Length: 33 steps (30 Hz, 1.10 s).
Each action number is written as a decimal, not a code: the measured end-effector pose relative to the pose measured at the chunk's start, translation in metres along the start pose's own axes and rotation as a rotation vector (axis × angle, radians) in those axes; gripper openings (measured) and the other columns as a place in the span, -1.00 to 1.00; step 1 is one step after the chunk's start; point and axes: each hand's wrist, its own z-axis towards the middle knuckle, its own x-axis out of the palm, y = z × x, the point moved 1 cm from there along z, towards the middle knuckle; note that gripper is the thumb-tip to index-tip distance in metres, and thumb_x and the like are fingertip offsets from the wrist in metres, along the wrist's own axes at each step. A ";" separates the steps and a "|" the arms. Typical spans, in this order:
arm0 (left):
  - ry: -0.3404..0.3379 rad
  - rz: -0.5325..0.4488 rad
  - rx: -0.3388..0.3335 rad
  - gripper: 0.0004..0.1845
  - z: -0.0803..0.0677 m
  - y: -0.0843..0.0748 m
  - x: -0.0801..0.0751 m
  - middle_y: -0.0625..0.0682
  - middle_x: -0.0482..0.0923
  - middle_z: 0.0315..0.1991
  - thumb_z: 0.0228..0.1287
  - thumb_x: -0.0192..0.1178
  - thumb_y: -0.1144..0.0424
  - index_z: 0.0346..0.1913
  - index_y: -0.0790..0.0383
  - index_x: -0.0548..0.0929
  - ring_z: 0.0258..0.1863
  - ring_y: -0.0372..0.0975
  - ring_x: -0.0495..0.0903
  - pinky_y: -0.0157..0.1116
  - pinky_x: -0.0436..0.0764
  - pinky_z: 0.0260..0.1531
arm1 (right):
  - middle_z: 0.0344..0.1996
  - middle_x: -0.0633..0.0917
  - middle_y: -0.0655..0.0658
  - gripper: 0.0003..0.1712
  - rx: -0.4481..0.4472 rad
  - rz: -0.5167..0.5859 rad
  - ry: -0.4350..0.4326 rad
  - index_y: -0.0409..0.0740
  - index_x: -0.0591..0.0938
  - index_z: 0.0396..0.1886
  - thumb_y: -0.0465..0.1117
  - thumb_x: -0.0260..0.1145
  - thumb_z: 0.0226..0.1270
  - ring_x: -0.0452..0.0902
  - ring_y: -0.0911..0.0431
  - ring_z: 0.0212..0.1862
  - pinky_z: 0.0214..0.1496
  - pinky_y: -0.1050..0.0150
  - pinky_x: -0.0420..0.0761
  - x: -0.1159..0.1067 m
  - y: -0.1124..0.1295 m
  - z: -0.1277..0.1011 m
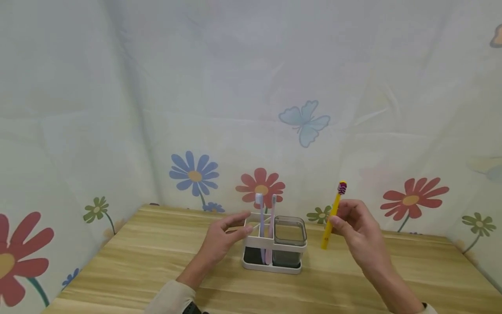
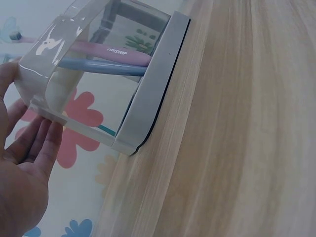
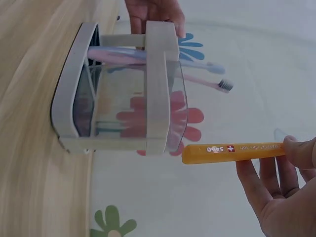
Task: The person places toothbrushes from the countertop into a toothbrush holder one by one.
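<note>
A white toothbrush holder [image 1: 272, 267] with a clear cup [image 1: 290, 237] in its right side stands on the wooden table. In a left compartment lean a blue toothbrush [image 1: 262, 222] and a pink toothbrush [image 1: 271, 229], heads up. My left hand [image 1: 219, 237] grips the holder's upper rim at its left side, thumb toward the front. To the right of the holder, my right hand [image 1: 362, 233] pinches a yellow toothbrush [image 1: 330, 224] between thumb and fingers. Its purple bristles point up, and the handle's end hangs above the table, apart from the cup in the right wrist view [image 3: 212, 153].
A pale wooden table [image 1: 164, 244] spreads around the holder. Behind and beside it hangs a light cloth [image 1: 219, 87] printed with flowers and butterflies.
</note>
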 end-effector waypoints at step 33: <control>-0.008 0.012 0.001 -0.53 -0.002 -0.003 0.002 0.07 0.66 0.30 0.40 0.46 0.17 0.32 0.18 0.71 0.27 0.00 0.63 -0.12 0.65 0.25 | -0.04 0.61 -0.32 -0.63 0.109 0.215 -0.004 -0.26 0.46 0.20 -0.42 0.36 0.52 0.70 -0.07 0.01 -0.07 0.12 0.81 0.078 0.021 0.037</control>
